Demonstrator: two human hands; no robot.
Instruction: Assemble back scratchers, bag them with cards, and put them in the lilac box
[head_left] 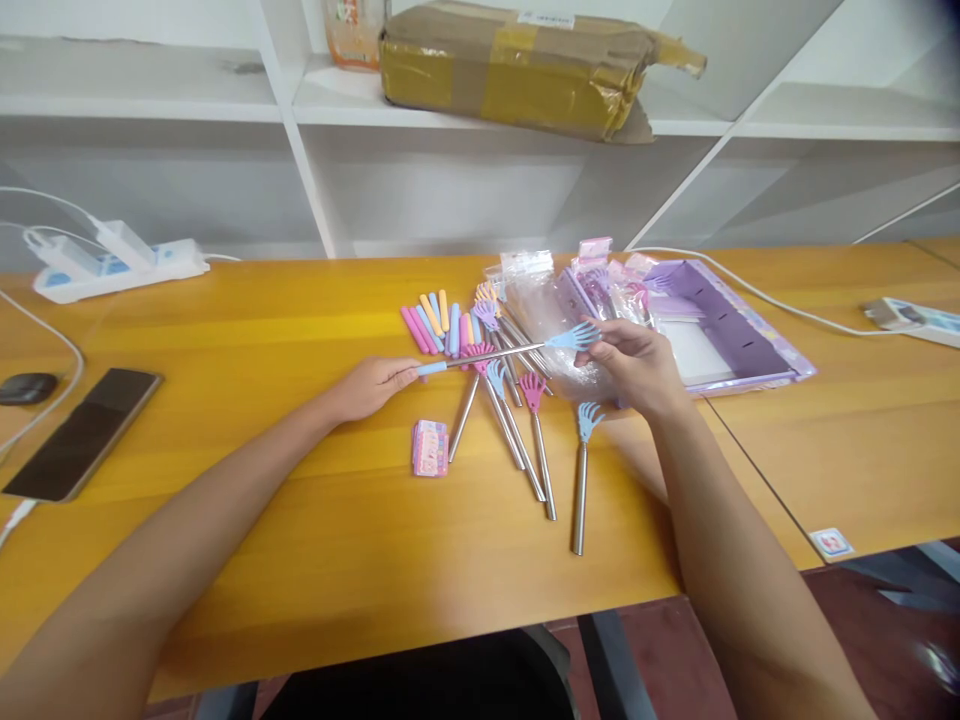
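A back scratcher [517, 350] with a metal rod, blue hand-shaped head and blue grip is stretched between my hands. My left hand [375, 387] is closed round its blue grip. The fingers of my right hand [634, 360] pinch the blue head. Below and between my hands lie several metal scratchers without grips, among them a pink-headed one [533, 393] and a blue-headed one [581, 480]. Coloured grips [454, 328] in pink, blue and orange lie in a group beyond my left hand. A small stack of pink cards [430, 448] is nearer to me.
Clear plastic bags [536, 300] and an open purple box [787, 365] lie behind my right hand. A phone [82, 435], a black mouse [28, 388] and a power strip [124, 270] are at left. A taped carton [517, 70] rests on the shelf [150, 85].
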